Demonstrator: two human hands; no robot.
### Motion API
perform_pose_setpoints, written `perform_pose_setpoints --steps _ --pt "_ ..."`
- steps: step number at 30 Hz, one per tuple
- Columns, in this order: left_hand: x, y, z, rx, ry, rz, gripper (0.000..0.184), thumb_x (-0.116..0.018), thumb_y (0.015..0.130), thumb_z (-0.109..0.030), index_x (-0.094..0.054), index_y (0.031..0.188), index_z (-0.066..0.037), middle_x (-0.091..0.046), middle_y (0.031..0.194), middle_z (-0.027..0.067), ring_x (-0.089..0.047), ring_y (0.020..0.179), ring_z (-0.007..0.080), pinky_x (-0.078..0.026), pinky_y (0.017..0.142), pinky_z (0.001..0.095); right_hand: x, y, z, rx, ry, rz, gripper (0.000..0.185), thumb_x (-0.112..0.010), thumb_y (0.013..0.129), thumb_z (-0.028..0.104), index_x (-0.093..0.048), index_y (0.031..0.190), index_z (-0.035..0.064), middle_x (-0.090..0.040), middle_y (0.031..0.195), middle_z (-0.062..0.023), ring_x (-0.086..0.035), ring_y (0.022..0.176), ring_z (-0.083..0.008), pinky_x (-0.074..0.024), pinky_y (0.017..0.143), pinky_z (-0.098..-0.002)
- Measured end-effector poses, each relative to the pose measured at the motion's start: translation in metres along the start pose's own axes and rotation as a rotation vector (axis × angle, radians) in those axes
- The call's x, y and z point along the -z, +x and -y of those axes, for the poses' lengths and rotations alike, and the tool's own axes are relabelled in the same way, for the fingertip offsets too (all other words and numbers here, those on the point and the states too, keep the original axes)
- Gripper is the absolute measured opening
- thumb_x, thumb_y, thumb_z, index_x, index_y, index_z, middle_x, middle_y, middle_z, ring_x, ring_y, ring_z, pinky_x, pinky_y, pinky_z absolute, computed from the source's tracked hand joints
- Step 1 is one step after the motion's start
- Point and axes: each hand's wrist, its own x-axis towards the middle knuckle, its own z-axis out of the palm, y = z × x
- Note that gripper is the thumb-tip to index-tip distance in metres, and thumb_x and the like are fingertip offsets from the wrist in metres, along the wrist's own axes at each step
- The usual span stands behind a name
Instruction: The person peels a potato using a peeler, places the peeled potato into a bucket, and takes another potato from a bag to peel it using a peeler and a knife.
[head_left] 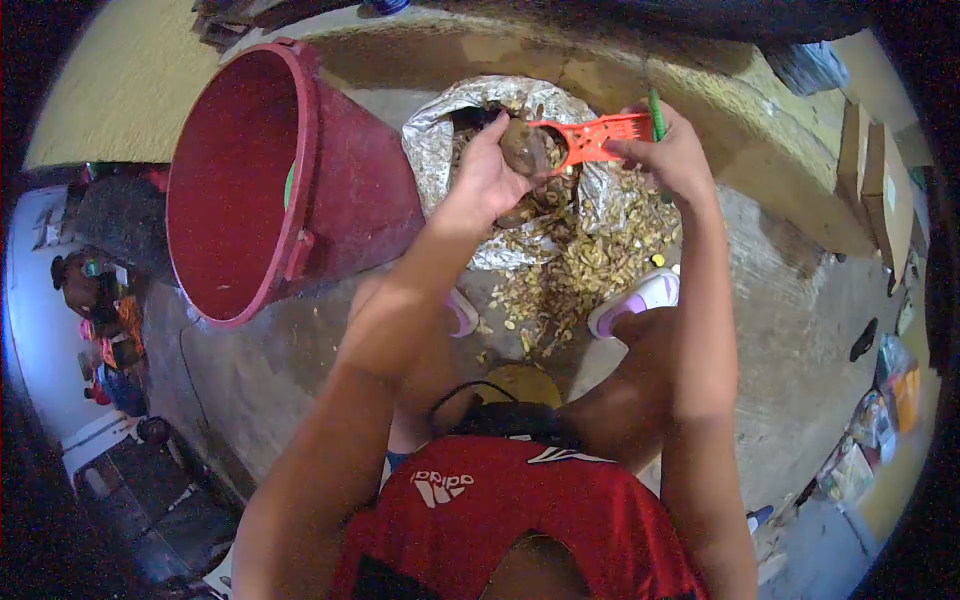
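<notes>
My left hand (490,175) is closed around a brown, rounded potato (520,148) above an open sack. My right hand (672,155) grips an orange plastic peeler (600,135), whose flat body has several holes. Its looped end touches or nearly touches the potato. A thin green stick-like piece (656,115) stands up at the fingers of my right hand; I cannot tell whether it is part of the peeler. Under both hands lies the crumpled white sack (428,145), with brown pieces inside, partly hidden by my hands. Pale yellow and brown peelings (560,290) spread over the floor in front of it.
A large red bucket (365,170) lies tilted at the left, its mouth facing left, with something green inside. A low yellowish wall (740,130) runs behind the sack. Cardboard pieces (875,190) lean at the right, and plastic bags (870,430) lie along the right edge.
</notes>
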Motion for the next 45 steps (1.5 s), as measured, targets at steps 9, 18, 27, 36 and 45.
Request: perform_pose_setpoints --steps 9,18,27,36,45 --pt "0.018 -0.001 -0.007 -0.002 -0.018 0.052 0.041 -0.035 0.091 -0.046 -0.050 0.101 -0.010 -0.058 0.094 0.0071 -0.056 0.080 0.0211 -0.046 0.060 0.0331 -0.007 0.001 0.007 -0.040 0.207 -0.162 0.026 -0.073 0.068 0.008 -0.060 0.090 0.0018 -0.064 0.074 -0.0032 -0.057 0.063 -0.0085 -0.0441 0.056 -0.0226" --pt "0.004 0.006 0.009 -0.130 0.001 -0.079 0.044 -0.041 0.089 -0.050 -0.047 0.100 -0.008 -0.055 0.088 0.0063 -0.056 0.083 0.0221 -0.048 0.072 0.0432 -0.014 -0.006 0.014 -0.054 -0.031 0.088 0.023 -0.073 0.068 0.016 -0.062 0.081 0.0015 -0.063 0.072 -0.0033 -0.056 0.063 -0.0113 -0.0444 0.061 -0.0248" --pt "-0.006 0.002 0.013 -0.171 0.184 0.045 0.036 -0.042 0.092 -0.037 -0.040 0.114 -0.009 -0.054 0.097 0.0051 -0.057 0.085 0.0185 -0.049 0.070 0.0408 -0.012 -0.005 0.018 0.011 -0.201 -0.052 0.023 -0.074 0.068 0.018 -0.063 0.079 0.0017 -0.063 0.070 -0.0032 -0.056 0.062 -0.0103 -0.0438 0.060 -0.0261" --pt "-0.018 -0.007 0.012 -0.040 0.246 0.124 0.031 -0.041 0.092 -0.036 -0.052 0.097 -0.007 -0.059 0.085 0.0067 -0.060 0.080 0.0191 -0.050 0.067 0.0384 0.002 -0.013 0.023 -0.042 -0.087 -0.031 0.024 -0.076 0.064 0.020 -0.065 0.077 0.0024 -0.063 0.067 -0.0042 -0.057 0.060 -0.0118 -0.0447 0.061 -0.0269" --pt "-0.013 -0.010 0.003 0.003 0.262 0.108 0.036 -0.043 0.090 -0.034 -0.054 0.100 -0.001 -0.062 0.095 0.0124 -0.062 0.085 0.0227 -0.051 0.076 0.0380 0.000 -0.010 0.016 -0.040 0.041 -0.037 0.025 -0.078 0.063 0.018 -0.065 0.078 0.0023 -0.064 0.069 -0.0034 -0.057 0.060 -0.0106 -0.0454 0.060 -0.0259"
